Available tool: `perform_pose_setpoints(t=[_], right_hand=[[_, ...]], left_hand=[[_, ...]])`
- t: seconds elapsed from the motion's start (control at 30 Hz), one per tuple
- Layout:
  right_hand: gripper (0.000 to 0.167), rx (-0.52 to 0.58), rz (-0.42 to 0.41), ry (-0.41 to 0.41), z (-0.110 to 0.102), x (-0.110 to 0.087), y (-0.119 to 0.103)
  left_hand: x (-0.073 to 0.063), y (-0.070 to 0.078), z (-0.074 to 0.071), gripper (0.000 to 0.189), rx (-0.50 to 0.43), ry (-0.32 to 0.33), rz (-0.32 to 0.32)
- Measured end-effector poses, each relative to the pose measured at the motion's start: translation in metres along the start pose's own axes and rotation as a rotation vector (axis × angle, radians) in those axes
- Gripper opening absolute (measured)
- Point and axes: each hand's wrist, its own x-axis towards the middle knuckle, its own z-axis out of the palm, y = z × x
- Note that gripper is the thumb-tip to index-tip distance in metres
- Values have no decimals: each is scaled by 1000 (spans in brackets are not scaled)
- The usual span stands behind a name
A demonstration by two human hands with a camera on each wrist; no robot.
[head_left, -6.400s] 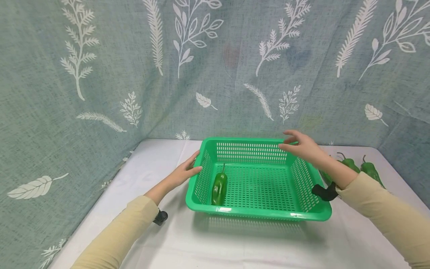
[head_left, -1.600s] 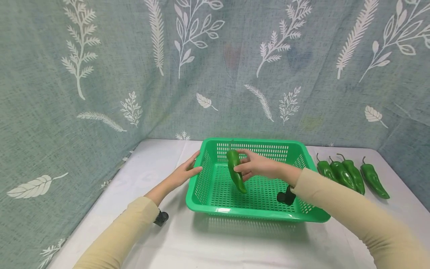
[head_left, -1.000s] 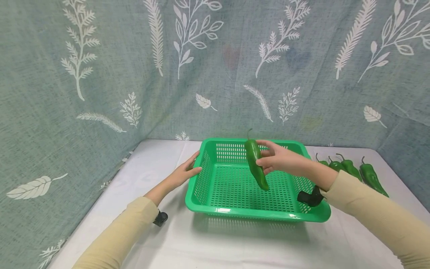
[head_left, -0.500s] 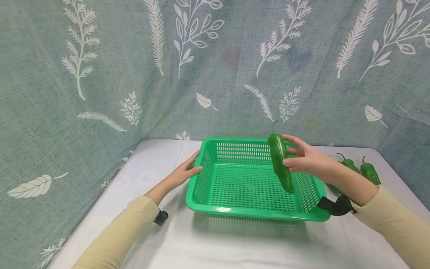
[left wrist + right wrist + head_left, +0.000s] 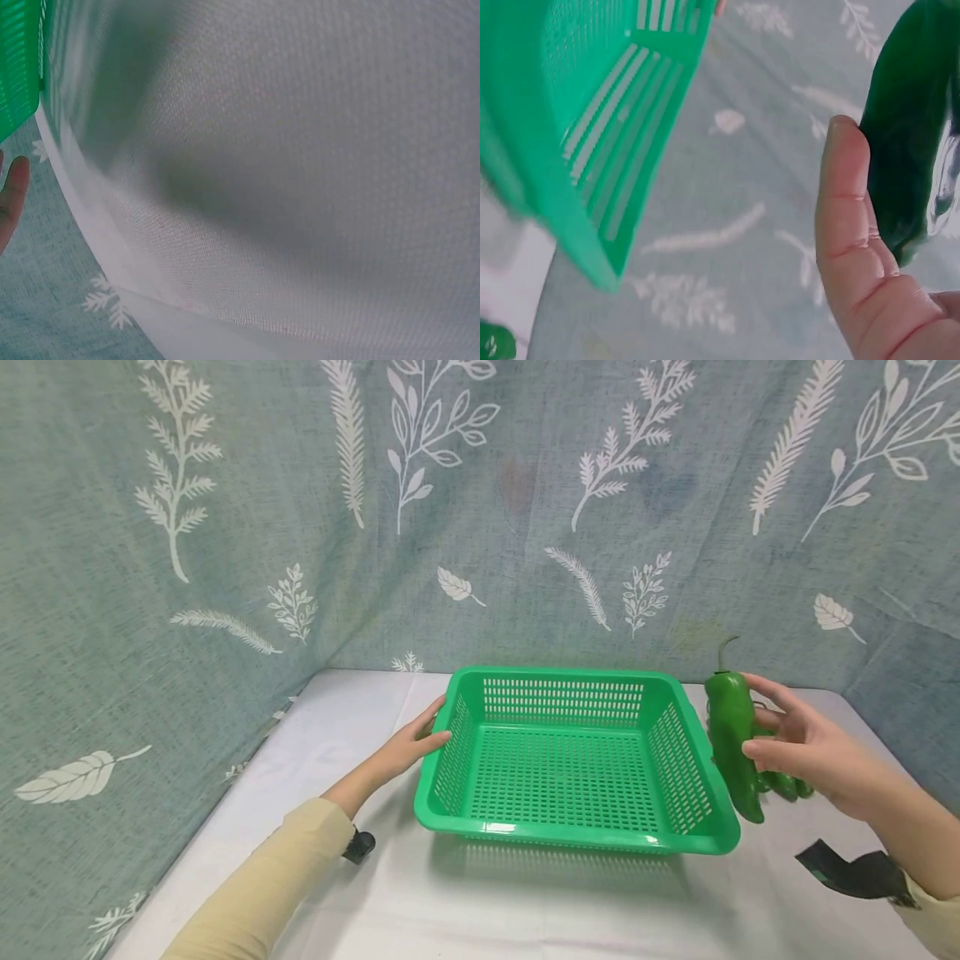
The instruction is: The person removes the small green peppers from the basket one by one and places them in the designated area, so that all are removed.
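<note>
A long green pepper (image 5: pixel 731 739) with a thin curved stem hangs upright, slightly tilted, just off the green basket's right rim. My right hand (image 5: pixel 817 752) pinches it between thumb and fingers; in the right wrist view the thumb presses against the glossy pepper (image 5: pixel 907 135). The rectangular perforated basket (image 5: pixel 573 839) stands on the table with its slotted floor bare. On the basket's left rim, my left hand (image 5: pixel 408 745) rests with fingers extended. Only its fingertips (image 5: pixel 15 187) show at the edge of the left wrist view.
Behind the held pepper and right hand, more green peppers (image 5: pixel 783 787) lie on the table, partly hidden. A white cloth covers the table (image 5: pixel 360 902). Grey-green patterned fabric (image 5: pixel 517 585) hangs close behind and on the left side.
The pepper that lay in the basket was picked up by my right hand and carried rightward, past the basket's right rim. My left hand has stayed in place.
</note>
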Motion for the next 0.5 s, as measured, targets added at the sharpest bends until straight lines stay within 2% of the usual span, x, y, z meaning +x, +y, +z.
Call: perform_pose_setpoints(t=[0.07,0.23,0.37,0.5], right_hand=[[72,-26,20,42,-7,-10,7],[75,-179,81,159,-18,-34,23],[79,-292,198,242,-23,-49,35],[87,-361,285,310,-24,-61,47]], left_hand=[[-1,0,0,69,1,-1,1],[-2,-1,0,68,4,-7,1],[0,-3,0,69,-1,-10,9],[6,-17,-1,69,-9,-3,19]])
